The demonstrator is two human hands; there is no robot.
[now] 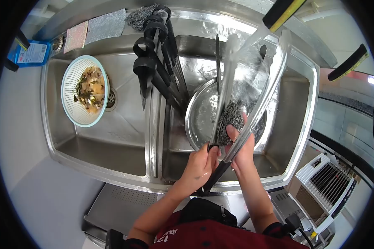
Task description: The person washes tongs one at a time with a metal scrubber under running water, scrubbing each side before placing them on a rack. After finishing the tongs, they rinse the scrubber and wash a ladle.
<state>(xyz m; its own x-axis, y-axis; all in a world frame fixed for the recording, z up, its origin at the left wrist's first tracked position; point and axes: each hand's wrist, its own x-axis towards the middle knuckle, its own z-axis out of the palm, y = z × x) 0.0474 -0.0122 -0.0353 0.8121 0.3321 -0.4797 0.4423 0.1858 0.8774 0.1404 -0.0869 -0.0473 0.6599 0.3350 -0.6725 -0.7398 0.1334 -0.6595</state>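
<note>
My left hand (200,168) is closed around one arm of long metal tongs (259,103), near the black handle. The tongs are spread apart, tips pointing away from me over the right sink basin. In my right hand (244,149) is a steel wool scrubber (231,118), held between the two arms of the tongs. The right hand's fingers are partly hidden behind the nearer tong arm. Water sprays around the tong tips. Below them sits a round metal bowl (194,120) in the basin, partly covered by the tongs and hands.
Several black-handled utensils (158,62) lean across the sink divider (154,137). In the left basin stands a white strainer basket (72,106) with food scraps, beside the drain (111,99). Cloths (106,27) and another steel scrubber (139,17) lie on the back ledge, near a blue bottle (31,53).
</note>
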